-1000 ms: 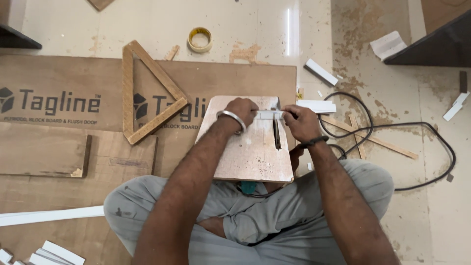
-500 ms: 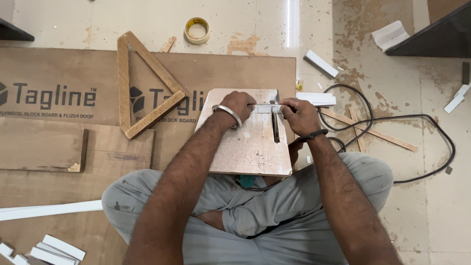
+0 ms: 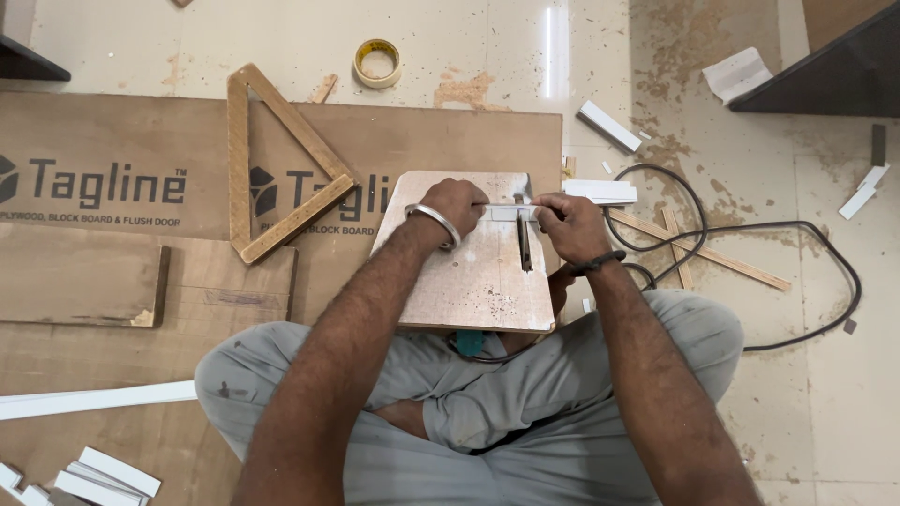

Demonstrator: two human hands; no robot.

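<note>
Both forearms stretched forward, left hand (image 3: 457, 204) and right hand (image 3: 569, 225) close together, fingers curled.

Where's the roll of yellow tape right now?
In the head view, the tape roll lies flat on the tiled floor near the top, just beyond the brown plywood sheet and up-right of the wooden triangle frame.

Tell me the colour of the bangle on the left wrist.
Silver: the metal bangle on the left hand, clearest in the head view.

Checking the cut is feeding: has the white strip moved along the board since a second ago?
Cannot tell. The white strip sits across the slot of the board as before, pinched by both hands; any slide is too small to see.
</note>
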